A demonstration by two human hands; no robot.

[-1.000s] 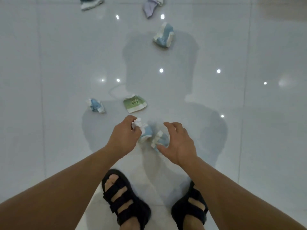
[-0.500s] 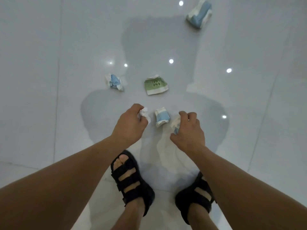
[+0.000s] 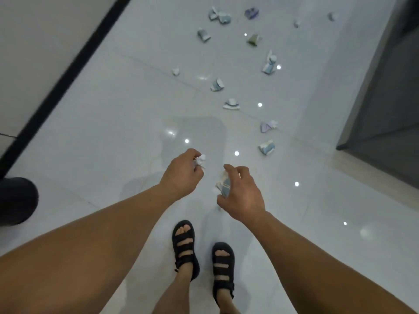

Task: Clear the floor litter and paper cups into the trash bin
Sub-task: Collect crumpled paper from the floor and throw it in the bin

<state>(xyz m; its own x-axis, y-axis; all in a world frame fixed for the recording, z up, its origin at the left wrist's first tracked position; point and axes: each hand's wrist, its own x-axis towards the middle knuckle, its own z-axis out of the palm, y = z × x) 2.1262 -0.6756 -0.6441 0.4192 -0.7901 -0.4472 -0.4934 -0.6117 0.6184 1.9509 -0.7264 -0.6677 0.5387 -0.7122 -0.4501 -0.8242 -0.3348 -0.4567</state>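
A glossy white tiled floor [image 3: 95, 137] fills the view, dotted with reflected ceiling lights. A dark grey panel [image 3: 385, 98] stands along its right side, and a black strip [image 3: 68, 71] runs diagonally along the left, at the foot of a pale wall. At the left edge sits a dark rounded object [image 3: 15, 200], cut off by the frame; what it is and what it holds cannot be told.

The person's bare forearms reach forward over the floor. The left hand [image 3: 183, 175] is curled, its fingertips pinching a small crumpled white wad of paper [image 3: 201, 160]. The right hand [image 3: 243, 193] is loosely curled round a crushed blue-and-white paper cup [image 3: 223, 184], thumb on the near side and fingers arched over the top. Both pieces are held up off the floor, near each other but apart. Below them stand two feet in black strapped sandals [image 3: 184, 243].

Ahead, well apart from the hands, more litter lies scattered on the tiles. Nearest is a squashed blue-and-white cup [image 3: 267, 148], then a flattened lilac cup [image 3: 268, 126] just beyond it, a white-and-blue flattened cup [image 3: 231, 104], and another blue crushed cup [image 3: 217, 85]. Farther off lie a tall crumpled blue piece [image 3: 269, 64], a green cup [image 3: 254, 39], a purple cup [image 3: 251, 12], and a small white scrap [image 3: 175, 71] off to the left. All the cups are crushed; whether anything is inside them cannot be told.
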